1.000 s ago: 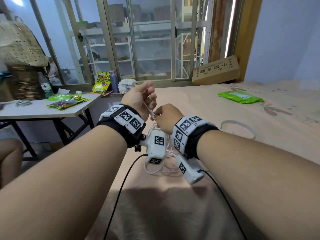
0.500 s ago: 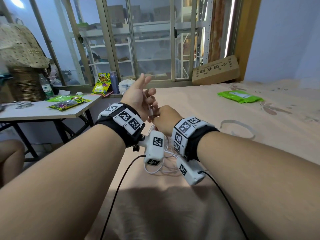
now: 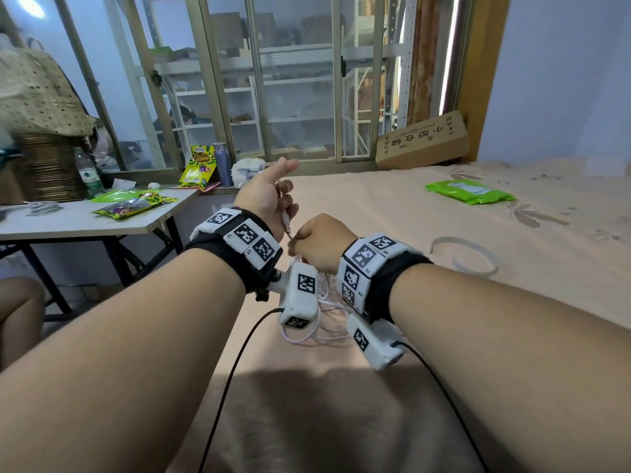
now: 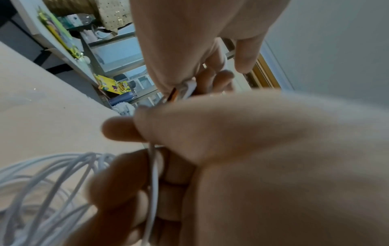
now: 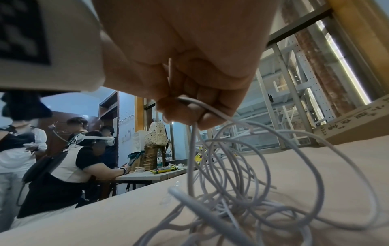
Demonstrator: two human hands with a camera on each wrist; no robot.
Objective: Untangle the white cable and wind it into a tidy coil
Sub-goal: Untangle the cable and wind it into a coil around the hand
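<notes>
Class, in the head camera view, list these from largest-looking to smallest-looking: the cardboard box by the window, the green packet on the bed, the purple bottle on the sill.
1. cardboard box
2. green packet
3. purple bottle

All three lie far from the camera, so this ranks only how big they look, not true size.

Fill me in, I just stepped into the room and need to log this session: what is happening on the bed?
A person is sorting out a tangled white cable over a bed. The left hand holds the plug end, with its forefinger pointing forward. The right hand, curled, pinches a strand just below. Most of the cable lies in loose, crossing loops on the sheet beneath the wrists, so no tidy coil exists yet.
</notes>
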